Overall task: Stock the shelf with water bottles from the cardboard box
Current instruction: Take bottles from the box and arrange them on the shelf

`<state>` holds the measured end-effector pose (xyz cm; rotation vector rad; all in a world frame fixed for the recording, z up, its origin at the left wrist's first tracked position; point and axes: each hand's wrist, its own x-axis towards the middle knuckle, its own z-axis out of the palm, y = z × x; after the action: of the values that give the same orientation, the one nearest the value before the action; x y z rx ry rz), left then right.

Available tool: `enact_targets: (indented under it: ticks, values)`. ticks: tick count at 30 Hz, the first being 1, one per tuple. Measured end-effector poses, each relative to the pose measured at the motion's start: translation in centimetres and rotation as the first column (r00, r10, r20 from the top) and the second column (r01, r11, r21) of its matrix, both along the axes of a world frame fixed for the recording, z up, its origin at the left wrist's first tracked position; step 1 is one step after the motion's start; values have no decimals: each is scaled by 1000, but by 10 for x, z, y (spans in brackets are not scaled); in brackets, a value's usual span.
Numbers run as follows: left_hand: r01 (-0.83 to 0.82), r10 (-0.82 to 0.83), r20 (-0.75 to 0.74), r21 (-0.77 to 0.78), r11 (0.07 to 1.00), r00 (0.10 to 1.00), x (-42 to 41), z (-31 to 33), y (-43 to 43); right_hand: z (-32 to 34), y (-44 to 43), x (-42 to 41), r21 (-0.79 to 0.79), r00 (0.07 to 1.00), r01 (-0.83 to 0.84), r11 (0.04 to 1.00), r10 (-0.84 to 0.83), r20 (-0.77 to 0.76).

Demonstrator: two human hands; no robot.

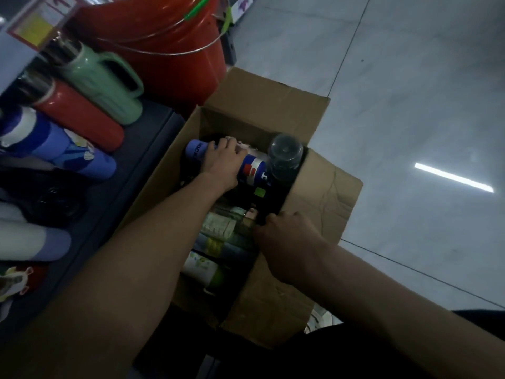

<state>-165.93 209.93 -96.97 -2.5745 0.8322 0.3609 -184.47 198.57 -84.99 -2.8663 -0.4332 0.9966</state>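
Shelf [131, 170] on the left has a row of bottles [68, 154] lying on it, with a red bucket [164, 31] behind. Box [322, 192] sits just beside the shelf with more stuff inside. Left hand [222, 162] is wrapped round a blue bottle [252, 172] in the box. Right hand [284, 239] grips the box's edge.

blue bottle [252, 170] with a lilac cap lies on its side inside the open cardboard box [322, 192].
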Motion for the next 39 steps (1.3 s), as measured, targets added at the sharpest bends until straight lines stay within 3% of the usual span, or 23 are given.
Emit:
enact_targets:
  ticks: [4, 10, 12, 15, 18, 22, 25, 29, 33, 35, 39]
  values:
    - [-50, 50, -10, -3, 999, 999, -8, 10, -1, 5, -1, 4, 5, 1000, -6, 1000, 6, -23]
    - [-56, 63, 22, -243, 968, 998, -26, 27, 33, 7, 11, 3, -31, 999, -47, 998, 47, 1]
    - [-105, 112, -4, -377, 920, 994, -34, 36, 51, 9, 17, 2, -28, 998, -68, 997, 68, 7]
    - [-235, 228, -94, -638, 734, 969, -50, 55, 76, 22, 26, 1, -44, 995, -99, 994, 100, 21]
    - [-334, 336, -176, -798, 502, 925, -67, 78, 98, 40, 38, 0, -80, 989, -127, 989, 132, 61]
    - [-413, 455, -286, -886, 210, 844, -88, 109, 127, 56, 59, -3, -96, 981, -167, 981, 175, 85]
    - [-463, 451, -415, -887, -6, 790, -105, 139, 154, 64, 73, -7, -119, 974, -193, 974, 205, 98]
    - [-441, 393, -475, -879, -178, 787, -135, 179, 202, 77, 90, -11, -147, 962, -233, 961, 249, 107]
    - [-436, 358, -549, -829, -352, 755, -172, 219, 247, 96, 112, -18, -113, 926, -233, 966, 256, 277]
    - [-442, 340, -578, -803, -400, 742, -192, 240, 265, 109, 130, -21, -22, 906, -208, 978, 202, 372]
    - [-393, 350, -597, -770, -503, 722, -229, 263, 293, 138, 174, -38, 350, 894, -177, 920, 2, 447]
